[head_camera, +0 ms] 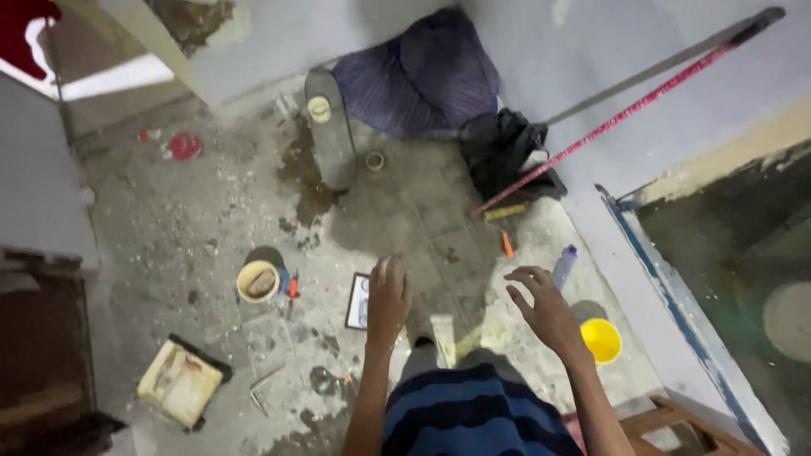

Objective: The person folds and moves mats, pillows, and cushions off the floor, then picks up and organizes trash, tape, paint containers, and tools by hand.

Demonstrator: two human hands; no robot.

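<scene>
I look down at a dusty concrete floor from standing height. My left hand (388, 297) hangs in front of me with fingers straight and a little apart, holding nothing. My right hand (543, 306) is raised beside it, fingers spread and curled, also empty. Below the left hand lies a small framed tablet-like panel (358, 301) on the floor. A yellow bowl (601, 339) sits just right of my right hand, and a blue-capped bottle (564, 265) lies above it. My striped blue shirt (473, 414) fills the bottom centre.
A cream bucket (258, 280) and a stained flat tray (180, 382) sit at the left. A long pink rod (629, 110) leans against the right wall above black cloth (507, 150). A blue-purple sack (422, 76) rests at the back. Glass panel with blue frame (676, 291) stands right.
</scene>
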